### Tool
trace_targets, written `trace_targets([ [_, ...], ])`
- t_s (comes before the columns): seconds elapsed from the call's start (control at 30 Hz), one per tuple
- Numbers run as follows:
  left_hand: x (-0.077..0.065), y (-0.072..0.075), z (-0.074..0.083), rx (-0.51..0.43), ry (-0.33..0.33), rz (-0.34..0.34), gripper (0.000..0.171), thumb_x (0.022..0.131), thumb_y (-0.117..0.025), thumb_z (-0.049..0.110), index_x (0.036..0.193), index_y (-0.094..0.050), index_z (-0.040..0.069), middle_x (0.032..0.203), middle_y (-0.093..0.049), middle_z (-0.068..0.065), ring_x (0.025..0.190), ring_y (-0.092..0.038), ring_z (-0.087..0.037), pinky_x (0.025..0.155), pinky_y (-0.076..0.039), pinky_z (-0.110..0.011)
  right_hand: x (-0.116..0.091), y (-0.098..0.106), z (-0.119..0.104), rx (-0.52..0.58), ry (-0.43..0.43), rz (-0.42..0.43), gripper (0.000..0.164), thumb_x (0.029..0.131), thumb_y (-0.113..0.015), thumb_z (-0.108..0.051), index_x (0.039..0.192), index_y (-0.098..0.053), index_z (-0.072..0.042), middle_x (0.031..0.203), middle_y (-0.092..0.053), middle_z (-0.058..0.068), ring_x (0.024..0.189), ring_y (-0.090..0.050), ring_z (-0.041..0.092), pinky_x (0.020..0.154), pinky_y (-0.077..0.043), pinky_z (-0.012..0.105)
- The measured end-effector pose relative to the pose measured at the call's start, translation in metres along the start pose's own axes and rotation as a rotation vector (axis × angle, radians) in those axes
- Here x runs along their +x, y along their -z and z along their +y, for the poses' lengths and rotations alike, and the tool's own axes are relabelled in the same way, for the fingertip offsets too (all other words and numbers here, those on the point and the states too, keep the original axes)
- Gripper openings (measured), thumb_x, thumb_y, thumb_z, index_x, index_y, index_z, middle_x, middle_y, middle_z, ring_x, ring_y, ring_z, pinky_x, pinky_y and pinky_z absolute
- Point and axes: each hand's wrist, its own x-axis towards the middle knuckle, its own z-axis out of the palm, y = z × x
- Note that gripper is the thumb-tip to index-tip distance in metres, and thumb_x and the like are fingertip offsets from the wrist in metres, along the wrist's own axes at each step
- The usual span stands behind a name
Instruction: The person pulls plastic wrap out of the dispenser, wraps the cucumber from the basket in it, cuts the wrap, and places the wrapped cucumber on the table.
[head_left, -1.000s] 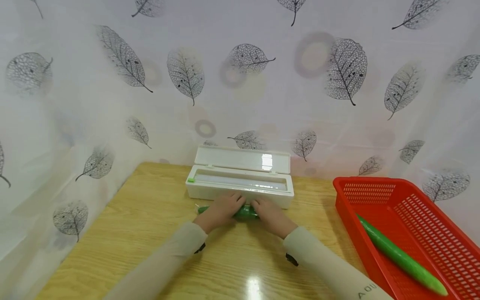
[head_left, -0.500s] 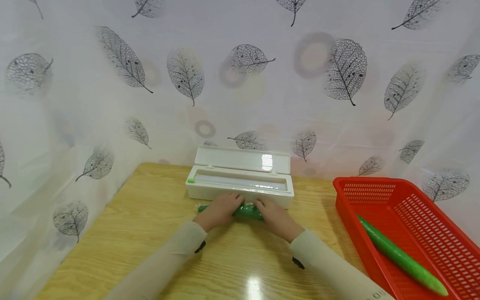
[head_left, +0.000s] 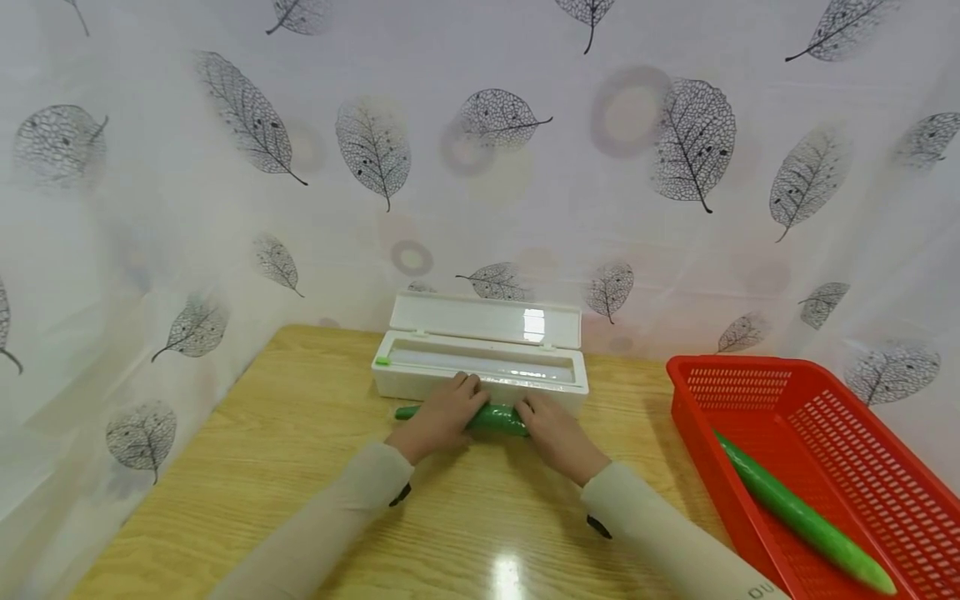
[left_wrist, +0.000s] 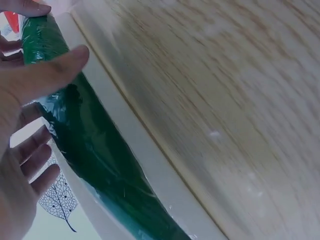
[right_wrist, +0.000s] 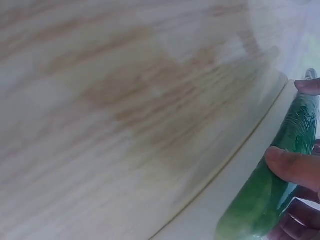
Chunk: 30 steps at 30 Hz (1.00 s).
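Note:
A green cucumber in clear, wrinkled plastic film lies crosswise in front of a white box. My left hand holds it left of the middle; in the left wrist view its thumb crosses the cucumber while the fingers stay on the far side. Near the other end, my right hand grips it too. The right wrist view shows that thumb on the film, with fingers curled round behind the cucumber. The box's lid stands raised, and a pale roll lies inside.
On the right stands a red perforated basket with another long cucumber in it. A small green slider sits at the box's left end. Behind the wood-grain table hangs a leaf-print curtain.
My right hand has shifted slightly right along the cucumber, so more of it shows between the hands. The left hand's fingers have risen a little. Box and basket stay put.

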Motion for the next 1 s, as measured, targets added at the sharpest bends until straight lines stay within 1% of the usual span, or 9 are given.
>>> trace_targets([
  [0.1,0.001,0.0011,0.0022,0.063,-0.009,0.038,0.059,0.068,-0.083,0.03,0.115,-0.054,0.011,0.118,-0.053,-0.006,0.107,-0.05,-0.021,0.097,-0.046,-0.035,0.001,0.0009,0.0004,-0.006,0.003,0.011,0.033,0.074,-0.076,-0.002,0.103,-0.059,0.0,0.099,-0.061,0.011,0.094,-0.061,0.021,0.082,-0.054,0.031],
  [0.2,0.0016,0.001,0.0039,0.075,-0.007,0.064,0.051,0.07,-0.083,0.024,0.111,-0.056,0.011,0.113,-0.058,-0.005,0.103,-0.056,-0.019,0.091,-0.05,-0.033,0.0016,0.0012,0.0008,-0.012,0.003,0.011,0.031,0.075,-0.076,-0.003,0.1,-0.059,-0.001,0.096,-0.062,0.01,0.091,-0.062,0.021,0.08,-0.054,0.031],
  [0.27,0.0023,0.0008,0.0045,0.062,0.001,0.075,0.045,0.071,-0.082,0.019,0.108,-0.057,0.01,0.109,-0.061,-0.004,0.1,-0.059,-0.019,0.086,-0.052,-0.032,0.002,0.0014,0.0011,-0.016,0.001,0.006,0.03,0.074,-0.076,-0.003,0.099,-0.059,-0.001,0.095,-0.062,0.009,0.089,-0.062,0.02,0.078,-0.055,0.031],
  [0.37,0.0037,0.0005,0.0049,0.023,0.016,0.082,0.042,0.071,-0.081,0.015,0.106,-0.058,0.009,0.107,-0.064,-0.004,0.098,-0.062,-0.019,0.086,-0.053,-0.032,0.0025,0.0016,0.0019,-0.019,-0.002,0.005,0.03,0.074,-0.076,-0.003,0.098,-0.059,-0.001,0.093,-0.063,0.01,0.087,-0.063,0.02,0.075,-0.055,0.03],
  [0.53,0.0046,0.0007,0.0037,-0.061,0.04,0.062,0.046,0.07,-0.081,0.011,0.107,-0.055,0.007,0.109,-0.065,-0.006,0.101,-0.063,-0.021,0.092,-0.051,-0.033,0.0031,0.0008,0.0033,-0.019,0.003,0.029,0.029,0.073,-0.076,0.0,0.096,-0.059,0.0,0.091,-0.065,0.011,0.085,-0.064,0.021,0.074,-0.056,0.031],
  [0.6,0.0044,0.0002,0.0026,-0.081,0.043,0.055,0.047,0.07,-0.081,0.011,0.108,-0.054,0.007,0.11,-0.065,-0.006,0.102,-0.062,-0.021,0.093,-0.051,-0.034,0.0031,0.0003,0.0035,-0.016,0.006,0.039,0.028,0.073,-0.076,0.001,0.096,-0.059,0.0,0.091,-0.065,0.011,0.085,-0.064,0.022,0.074,-0.056,0.031],
  [0.77,0.0032,-0.0012,0.0,-0.108,0.038,0.065,0.045,0.069,-0.082,0.011,0.105,-0.055,0.008,0.109,-0.065,-0.005,0.102,-0.063,-0.02,0.093,-0.051,-0.033,0.0036,-0.0013,0.0034,0.007,0.006,0.05,0.026,0.074,-0.074,0.002,0.096,-0.059,0.0,0.09,-0.065,0.011,0.083,-0.064,0.022,0.072,-0.055,0.032],
  [0.87,0.0027,-0.0013,-0.0006,-0.126,0.035,0.072,0.044,0.069,-0.082,0.011,0.104,-0.055,0.008,0.109,-0.065,-0.005,0.102,-0.063,-0.02,0.094,-0.05,-0.032,0.004,-0.0024,0.0033,0.015,0.003,0.042,0.025,0.075,-0.073,0.002,0.096,-0.059,0.0,0.09,-0.066,0.011,0.083,-0.064,0.023,0.071,-0.055,0.033],
  [1.0,0.0032,-0.0016,-0.001,-0.121,0.035,0.062,0.044,0.069,-0.082,0.012,0.105,-0.057,0.008,0.111,-0.065,-0.005,0.103,-0.062,-0.02,0.094,-0.05,-0.033,0.0039,-0.0036,0.0037,0.014,-0.007,0.021,0.025,0.076,-0.072,0.003,0.098,-0.06,0.0,0.091,-0.066,0.012,0.085,-0.064,0.023,0.072,-0.055,0.033],
])
